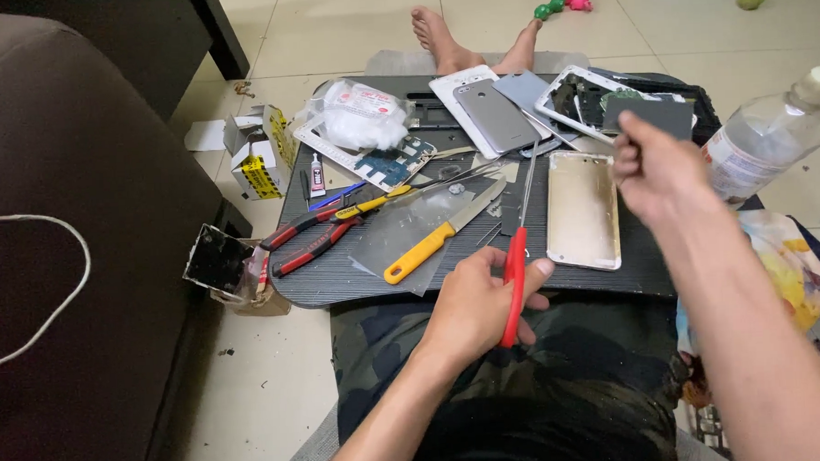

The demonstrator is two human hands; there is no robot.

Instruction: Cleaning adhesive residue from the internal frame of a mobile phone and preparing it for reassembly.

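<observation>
- Head view looks down on a person sitting on the floor with a dark lap tray [339, 283] across the knees, bare feet stretched out beyond it.
- Left hand [476, 305] is closed around the red handles of a pair of scissors [517, 254], whose thin blades point away across the tray, their tips near the grey phone back cover [497, 118].
- Right hand [653, 167] is raised over the tray's right side, fingers pinched shut on the edge of a dark grey rectangular sheet [649, 115], held just above an opened phone frame [580, 99].
- Gold phone back cover [582, 211] lies flat between the two hands, touched by neither.
- Judging by the layout, disassembly looks well along: several covers and a circuit board [391, 165] lie separated, and nothing looks reassembled.
- Dark sheet appears whole, with the blades well apart from it.
- Tools lie unused to the left: a yellow-handled knife [433, 241], red-handled pliers [310, 243], and a small glue tube [317, 176].
- White bag of cotton [362, 116] sits at the tray's far left; a clear plastic bottle [766, 141] lies tilted to the right.
</observation>
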